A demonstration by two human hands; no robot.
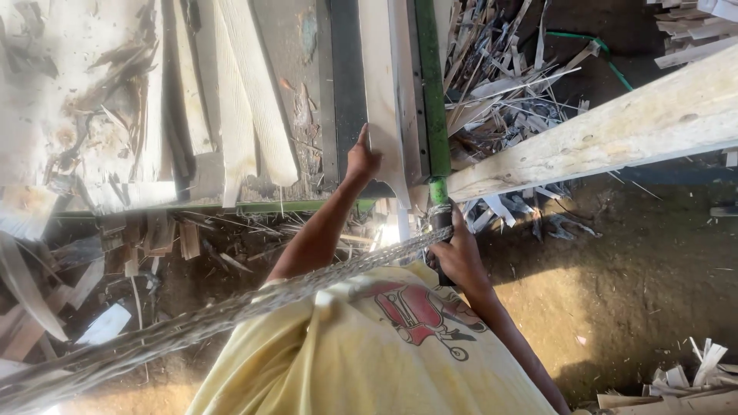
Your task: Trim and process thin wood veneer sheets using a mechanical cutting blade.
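Observation:
My left hand [361, 159] reaches forward to a pale wooden plank [382, 92] that lies lengthwise on the dark machine table [347, 84]. Its fingers curl at the plank's left edge and the index finger is stretched along it. My right hand [459, 255] is closed around the dark handle [440, 223] at the near end of a long green bar [430, 84], which runs beside the plank. A braided rope [231, 311] crosses diagonally from the lower left up to that handle, over my yellow shirt.
A thick pale timber beam [615, 134] slants across the right. Splintered wood scraps [507, 84] are heaped behind it. Rough planks [246, 92] and bark slabs lie on the left of the table, offcuts [100, 253] below it. Dirt floor [646, 277] on the right.

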